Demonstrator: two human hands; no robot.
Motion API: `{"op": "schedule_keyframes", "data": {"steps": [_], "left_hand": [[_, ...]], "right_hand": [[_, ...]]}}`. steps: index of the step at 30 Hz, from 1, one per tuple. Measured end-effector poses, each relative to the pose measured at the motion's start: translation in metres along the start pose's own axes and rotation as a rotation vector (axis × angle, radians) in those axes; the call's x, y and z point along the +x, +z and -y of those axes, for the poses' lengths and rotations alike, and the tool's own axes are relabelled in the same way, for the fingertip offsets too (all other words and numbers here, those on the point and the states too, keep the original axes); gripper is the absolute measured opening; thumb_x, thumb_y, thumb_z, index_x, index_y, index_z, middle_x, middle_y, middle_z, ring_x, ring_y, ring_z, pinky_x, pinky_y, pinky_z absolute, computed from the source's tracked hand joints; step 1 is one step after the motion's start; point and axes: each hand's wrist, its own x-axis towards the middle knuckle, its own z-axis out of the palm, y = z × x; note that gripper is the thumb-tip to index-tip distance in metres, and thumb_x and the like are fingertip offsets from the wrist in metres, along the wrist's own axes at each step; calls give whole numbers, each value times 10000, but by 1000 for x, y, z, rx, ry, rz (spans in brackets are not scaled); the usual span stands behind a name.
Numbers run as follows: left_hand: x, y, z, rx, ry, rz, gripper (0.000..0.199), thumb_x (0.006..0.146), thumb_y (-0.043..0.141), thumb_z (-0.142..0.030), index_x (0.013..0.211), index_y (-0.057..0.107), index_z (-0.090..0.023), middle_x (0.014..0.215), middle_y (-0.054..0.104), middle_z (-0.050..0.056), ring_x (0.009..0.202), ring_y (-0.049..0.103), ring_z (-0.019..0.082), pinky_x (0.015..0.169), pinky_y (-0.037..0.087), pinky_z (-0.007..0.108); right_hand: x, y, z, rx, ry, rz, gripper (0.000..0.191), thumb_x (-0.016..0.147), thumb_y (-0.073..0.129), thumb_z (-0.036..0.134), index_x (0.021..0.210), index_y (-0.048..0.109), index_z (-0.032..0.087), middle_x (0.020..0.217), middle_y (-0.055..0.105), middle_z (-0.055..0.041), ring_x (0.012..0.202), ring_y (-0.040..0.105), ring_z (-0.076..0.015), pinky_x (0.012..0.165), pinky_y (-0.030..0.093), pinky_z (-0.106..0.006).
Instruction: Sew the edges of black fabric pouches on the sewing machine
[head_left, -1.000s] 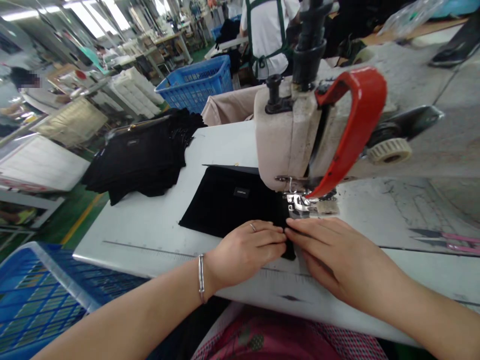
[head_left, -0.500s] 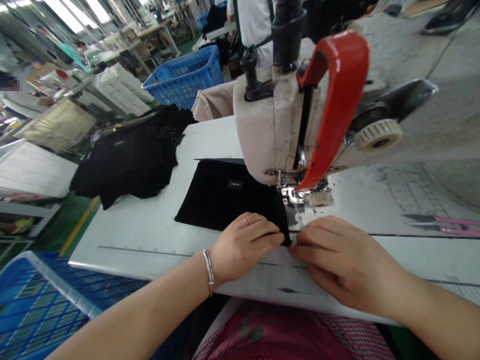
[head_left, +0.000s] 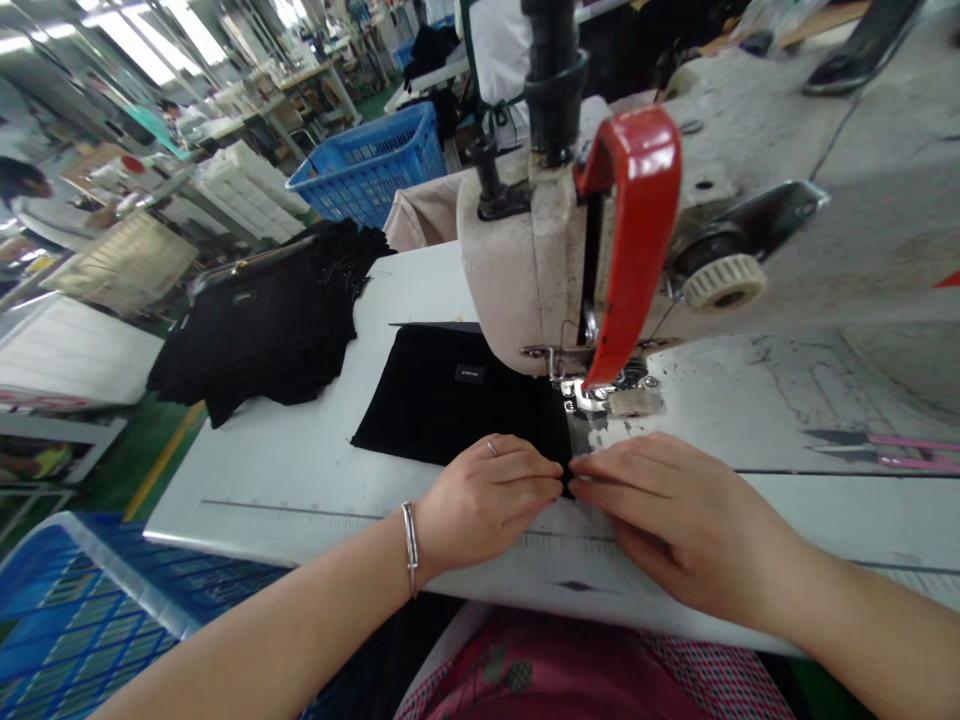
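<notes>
A black fabric piece (head_left: 427, 400) with a small label (head_left: 469, 374) lies flat on the white sewing table (head_left: 285, 470). Its right edge reaches the presser foot (head_left: 589, 397) of the sewing machine (head_left: 517, 270). My left hand (head_left: 487, 500), wearing a ring and a bracelet (head_left: 410, 548), pinches the fabric's near right corner. From the other side, my right hand (head_left: 675, 510) grips the same corner with thumb and fingers. The fingertips of both hands almost meet there.
Black fabric pieces (head_left: 262, 320) are stacked at the table's left end. Pink-handled scissors (head_left: 885, 450) lie at the right. One blue basket (head_left: 82, 600) stands below left, another blue basket (head_left: 367, 165) behind the table. A person in white (head_left: 502, 60) is beyond the machine.
My right hand has moved slightly left onto the fabric's corner, closing the small gap to my left hand. The view has shifted a little.
</notes>
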Motion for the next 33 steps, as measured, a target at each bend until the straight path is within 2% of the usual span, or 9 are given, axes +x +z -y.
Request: {"op": "schedule_keyframes", "data": {"steps": [6, 13, 20, 24, 28, 33], "left_hand": [[3, -2, 10, -23, 48, -9, 205, 904, 511, -93, 1042, 653, -147, 1080, 709, 33, 1066, 624, 136, 968, 508, 310], [14, -1, 33, -35, 30, -25, 256, 889, 480, -66, 1035, 671, -153, 1096, 707, 41, 1071, 622, 152, 967, 520, 346], [24, 1, 57, -2, -25, -63, 265, 890, 485, -62, 1011, 690, -177, 1102, 707, 22, 1079, 622, 150, 972, 518, 340], [32, 3, 68, 64, -23, -90, 259, 880, 497, -71, 998, 699, -182, 1072, 713, 15, 1027, 639, 144, 949, 523, 333], [39, 5, 77, 103, -92, -113, 217, 881, 531, -110, 931, 721, -203, 1014, 720, 10, 1010, 645, 153, 906, 534, 316], [42, 6, 80, 136, -128, -99, 235, 875, 526, -97, 915, 727, -214, 978, 717, 9, 1011, 642, 157, 893, 531, 307]], "right_hand": [[3, 2, 0, -58, -5, -31, 328, 866, 511, 132, 1178, 599, 180, 1146, 637, -71, 1003, 587, -214, 870, 491, -430], [11, 5, -7, -161, 49, -60, 351, 866, 531, 181, 1211, 590, 208, 1154, 635, -57, 1004, 579, -230, 847, 492, -424], [16, 11, -13, -349, 207, -3, 408, 888, 508, 289, 1272, 564, 161, 1132, 603, -127, 909, 580, -271, 778, 489, -442], [17, 14, -16, -350, 238, 34, 424, 891, 497, 307, 1286, 554, 164, 1116, 593, -131, 913, 580, -280, 790, 488, -462], [18, 14, -17, -337, 253, 26, 414, 884, 504, 302, 1274, 565, 177, 1123, 585, -125, 900, 582, -270, 795, 489, -463], [20, 14, -16, -309, 256, 20, 404, 875, 516, 281, 1260, 576, 175, 1131, 576, -123, 978, 561, -290, 836, 485, -477]]}}
